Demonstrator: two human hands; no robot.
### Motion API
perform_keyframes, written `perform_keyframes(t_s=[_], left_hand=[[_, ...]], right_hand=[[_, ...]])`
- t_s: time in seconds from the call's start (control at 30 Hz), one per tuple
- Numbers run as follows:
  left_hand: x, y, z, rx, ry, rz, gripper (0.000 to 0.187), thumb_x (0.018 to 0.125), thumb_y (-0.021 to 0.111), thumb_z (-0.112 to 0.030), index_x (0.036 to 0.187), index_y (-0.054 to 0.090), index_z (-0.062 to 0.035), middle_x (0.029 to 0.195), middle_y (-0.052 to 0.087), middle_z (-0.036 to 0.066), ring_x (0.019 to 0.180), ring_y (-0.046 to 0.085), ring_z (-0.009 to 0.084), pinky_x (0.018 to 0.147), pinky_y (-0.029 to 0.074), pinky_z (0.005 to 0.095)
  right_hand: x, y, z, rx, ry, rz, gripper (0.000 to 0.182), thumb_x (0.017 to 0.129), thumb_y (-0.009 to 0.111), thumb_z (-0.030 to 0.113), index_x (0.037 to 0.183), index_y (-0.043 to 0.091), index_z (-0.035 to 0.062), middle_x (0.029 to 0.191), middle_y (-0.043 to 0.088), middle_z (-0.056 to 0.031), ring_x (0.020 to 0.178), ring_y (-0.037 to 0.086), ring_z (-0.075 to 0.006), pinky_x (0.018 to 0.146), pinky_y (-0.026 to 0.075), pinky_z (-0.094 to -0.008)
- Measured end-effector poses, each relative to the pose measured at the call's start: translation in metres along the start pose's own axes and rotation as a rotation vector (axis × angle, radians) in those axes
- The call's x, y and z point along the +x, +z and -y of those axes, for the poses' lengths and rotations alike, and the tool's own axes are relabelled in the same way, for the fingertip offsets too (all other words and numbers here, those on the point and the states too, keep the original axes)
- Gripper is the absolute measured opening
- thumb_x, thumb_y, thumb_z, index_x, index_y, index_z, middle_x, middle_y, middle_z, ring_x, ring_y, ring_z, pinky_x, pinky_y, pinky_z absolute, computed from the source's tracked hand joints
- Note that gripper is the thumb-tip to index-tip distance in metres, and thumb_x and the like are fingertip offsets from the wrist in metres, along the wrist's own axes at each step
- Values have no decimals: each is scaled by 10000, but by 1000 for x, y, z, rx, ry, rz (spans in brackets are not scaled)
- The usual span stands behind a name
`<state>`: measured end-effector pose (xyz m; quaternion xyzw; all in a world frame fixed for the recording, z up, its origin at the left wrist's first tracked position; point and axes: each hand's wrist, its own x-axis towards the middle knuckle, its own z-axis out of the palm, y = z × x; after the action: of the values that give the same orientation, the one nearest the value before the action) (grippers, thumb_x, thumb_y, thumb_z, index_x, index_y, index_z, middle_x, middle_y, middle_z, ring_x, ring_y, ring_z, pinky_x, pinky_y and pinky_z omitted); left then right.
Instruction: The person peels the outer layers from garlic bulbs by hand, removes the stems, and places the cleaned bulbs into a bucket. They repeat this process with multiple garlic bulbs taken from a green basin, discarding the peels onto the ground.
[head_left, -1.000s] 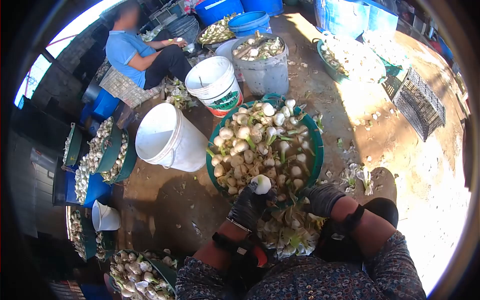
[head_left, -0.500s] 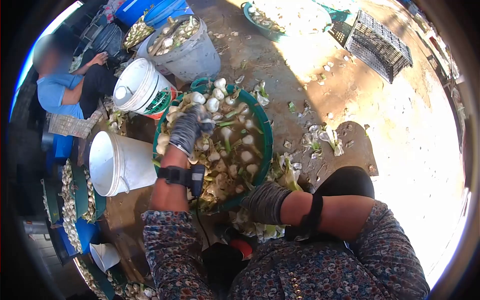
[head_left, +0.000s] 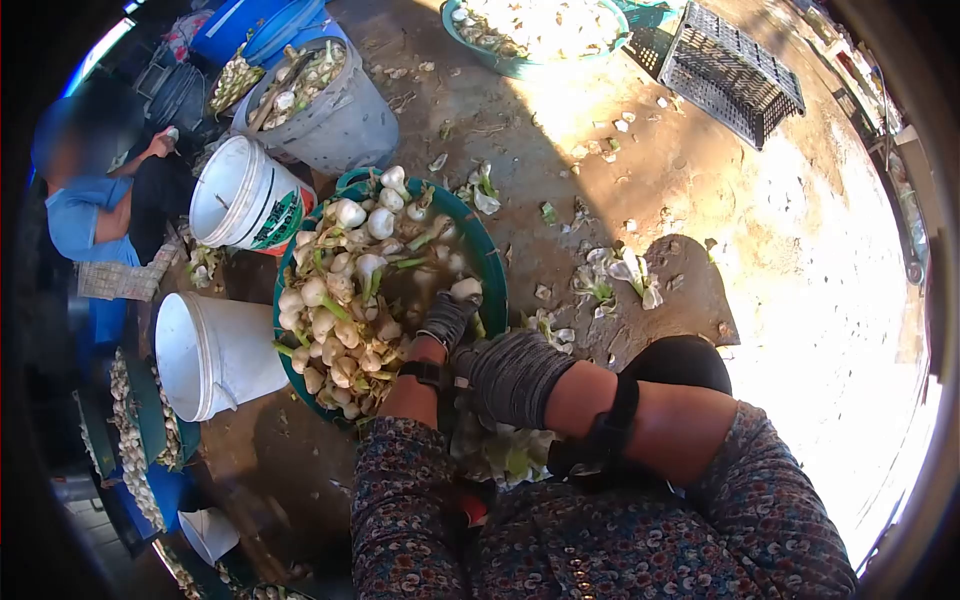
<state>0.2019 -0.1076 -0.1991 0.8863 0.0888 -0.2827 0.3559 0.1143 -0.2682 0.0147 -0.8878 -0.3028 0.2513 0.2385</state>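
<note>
A green tub [head_left: 497, 262] of murky water holds many white onion bulbs [head_left: 372, 268] with short green stems. At its right side, over the inner rim, my gloved left hand [head_left: 448, 318] is closed on one pale onion bulb [head_left: 466, 288], which shows at the fingertips. My gloved right hand [head_left: 515, 375] is beside it, close to the left wrist, just outside the tub's near right edge. Its fingers are curled, and whatever they hold is hidden. Pale peeled leaves [head_left: 515, 455] lie below the right hand, against my lap.
Two white buckets [head_left: 215, 350] and a grey bucket [head_left: 345, 120] of bulbs stand left of the tub. A seated person in blue [head_left: 90, 220] is at far left. Black crate [head_left: 735, 75] and another green tub [head_left: 530, 68] lie at the back. Leaf scraps [head_left: 615, 275] litter the floor.
My left hand has moved from the bulbs at the tub's upper left to its right side, beside my right hand, and now has a bulb. The view has shifted slightly.
</note>
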Motion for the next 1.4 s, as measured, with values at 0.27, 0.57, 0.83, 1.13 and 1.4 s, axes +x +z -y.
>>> perform_keyframes(t_s=[0.27,0.57,0.83,1.13,1.4], left_hand=[[-137,-80,-19,-330,708,-394,768,764,749,-242,1360,338,14,1315,491,206,1123,572,288,910,492,357],[-284,-117,-26,478,996,-476,516,873,625,-96,1326,398,0,1249,518,140,1121,556,222,925,486,314],[-280,-98,1,-1197,349,-267,394,884,610,-83,1248,480,-6,1109,597,93,951,622,177,797,543,311],[-277,-91,-2,-938,351,-407,425,853,655,-72,1237,490,6,1099,616,93,983,607,161,832,514,291],[-275,-103,8,-825,455,-319,469,865,635,-76,1293,463,3,1162,581,101,1058,578,180,895,495,310]], right_hand=[[67,41,-29,1111,-18,-432,748,709,746,515,1224,500,31,1040,653,-204,983,635,-357,868,501,-403],[15,16,66,459,-161,-403,697,718,782,344,1290,490,70,1126,630,-161,1036,621,-332,893,499,-388],[10,27,75,191,-381,-656,498,811,685,352,1204,573,68,1064,635,-164,993,625,-323,850,507,-390],[10,33,80,-76,-270,-753,189,848,607,276,911,642,101,817,628,-115,708,633,-313,643,519,-432],[22,24,67,422,-63,-594,187,830,611,193,899,647,23,772,646,-172,728,636,-337,681,516,-389]])
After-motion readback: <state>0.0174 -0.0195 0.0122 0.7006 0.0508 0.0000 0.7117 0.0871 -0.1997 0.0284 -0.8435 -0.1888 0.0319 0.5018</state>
